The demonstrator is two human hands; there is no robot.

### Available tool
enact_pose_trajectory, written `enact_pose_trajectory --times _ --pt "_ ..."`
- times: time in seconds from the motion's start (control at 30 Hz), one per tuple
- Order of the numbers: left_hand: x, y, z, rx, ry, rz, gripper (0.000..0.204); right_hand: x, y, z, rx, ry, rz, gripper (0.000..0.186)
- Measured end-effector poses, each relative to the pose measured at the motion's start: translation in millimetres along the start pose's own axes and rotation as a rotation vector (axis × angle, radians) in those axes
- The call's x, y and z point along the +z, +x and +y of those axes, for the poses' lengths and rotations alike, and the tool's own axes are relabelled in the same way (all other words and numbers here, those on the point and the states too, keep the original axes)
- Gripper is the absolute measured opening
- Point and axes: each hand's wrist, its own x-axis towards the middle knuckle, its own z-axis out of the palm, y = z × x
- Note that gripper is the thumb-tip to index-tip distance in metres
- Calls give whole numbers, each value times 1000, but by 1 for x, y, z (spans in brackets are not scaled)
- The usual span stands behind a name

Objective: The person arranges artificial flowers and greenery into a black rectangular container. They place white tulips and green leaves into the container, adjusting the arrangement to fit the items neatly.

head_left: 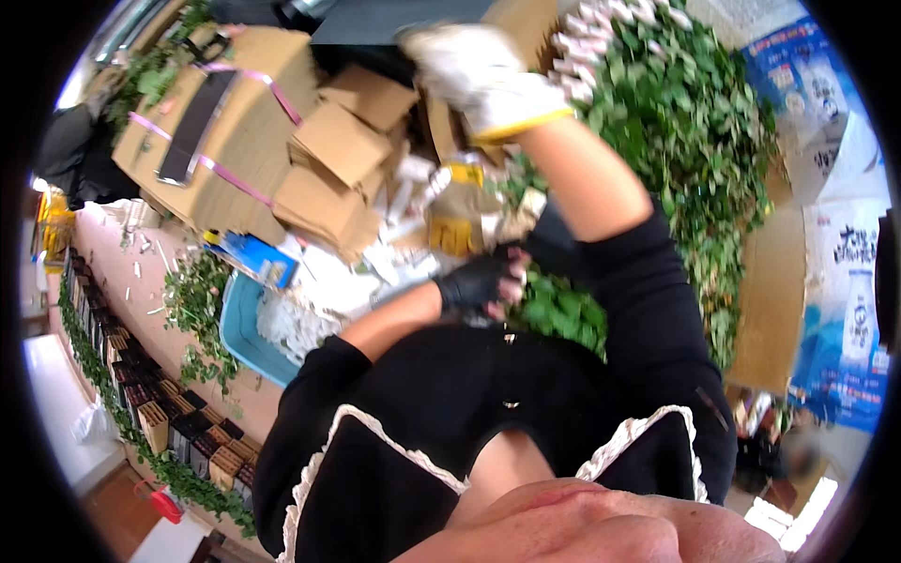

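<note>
The left hand, in a black glove that leaves the fingertips bare, is in front of the person's torso with its fingers bent, next to a bunch of green leaves; I cannot tell whether it has hold of the stems. The bunch is close against the torso, to the right of that hand. The right hand, in a white glove with a yellow cuff, is raised in front of a black box, near the box's right end; it is blurred, so how far its fingers are closed and whether they hold anything cannot be told. To the right, a large heap of leafy stems with pale pink heads at its far left corner lies beside the left edge of an upright cardboard panel. On the left, 2 pink straps cross a cardboard stack, with folded cardboard pieces at its right edge. A blue packet is at the far edge of a light blue tub, which contains white material.
</note>
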Motion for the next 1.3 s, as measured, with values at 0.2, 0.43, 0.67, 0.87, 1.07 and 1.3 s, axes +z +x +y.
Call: enact_pose_trajectory --times 0.2,0.43,0.67,0.87,1.07,1.3 --pt "70 -41 11 181 812 108 29 -155 -269 -44 -35 -135 47 34" --pt "-64 -28 37 181 2701 477 26 -54 -336 -70 350 409 -330 34" --pt "31 26 9 415 2509 310 62 29 -364 -68 302 379 -543 55" --pt "-6 15 -2 340 2875 393 59 -63 -291 -17 271 590 -390 47" --pt "0 25 -1 182 2261 414 66 10 -212 16 248 766 -854 58" --pt "38 41 -13 -197 2378 523 55 64 -52 -65 -378 177 202 42"
